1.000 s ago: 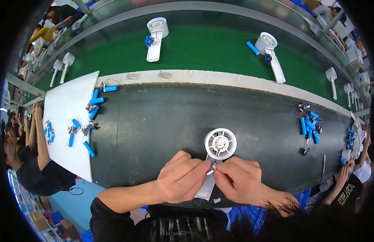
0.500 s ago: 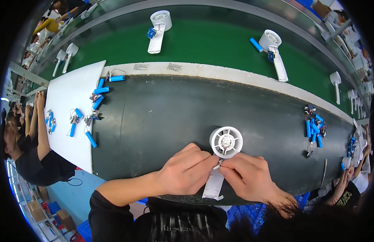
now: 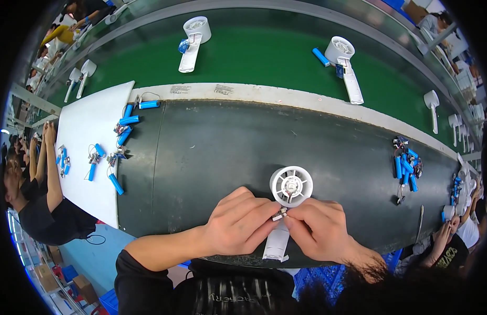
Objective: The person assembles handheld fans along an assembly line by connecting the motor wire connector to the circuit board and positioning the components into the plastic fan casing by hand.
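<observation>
A white handheld fan housing lies in front of me, with its round spoked head [image 3: 291, 186] away from me and its open handle [image 3: 275, 244] toward me. Between my fingertips, at the neck of the housing, is a small circuit board [image 3: 279, 214] with a pale edge. My left hand [image 3: 241, 222] pinches the board from the left side. From the right, my right hand [image 3: 321, 229] has thumb and forefinger closed at the board's other end; the fingers partly hide what they grip there.
Blue cylindrical batteries with wired boards lie in a pile [image 3: 406, 165] at right and on a white sheet [image 3: 88, 121] at left. Beyond a pale rail [image 3: 264, 93], a green conveyor [image 3: 259, 55] carries more fan housings. Other people work at both sides.
The fan housings on the green conveyor have moved left. The small board between my fingertips has turned and shows more of its face. My hands stay at the neck of the housing.
</observation>
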